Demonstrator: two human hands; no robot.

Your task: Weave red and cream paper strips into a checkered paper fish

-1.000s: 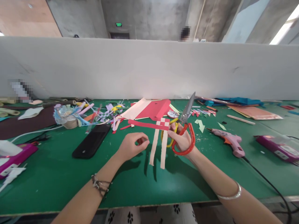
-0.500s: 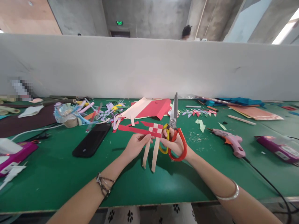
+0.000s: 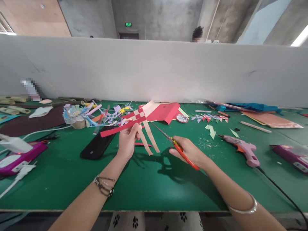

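Paper weave (image 3: 139,116) of red and pale strips sits pinched in the left hand (image 3: 127,141), its long red end reaching left and two pale tails slanting down toward the right hand (image 3: 189,149). Apart from the left, the right hand grips red-handled scissors (image 3: 181,150), their tip near the tails, though contact is hard to tell. Room for moving stretches from the hands to the near edge of the green surface (image 3: 149,192), between the black phone (image 3: 96,146) and pink glue gun (image 3: 243,147), while a pale partition (image 3: 154,70) bounds the far edge.
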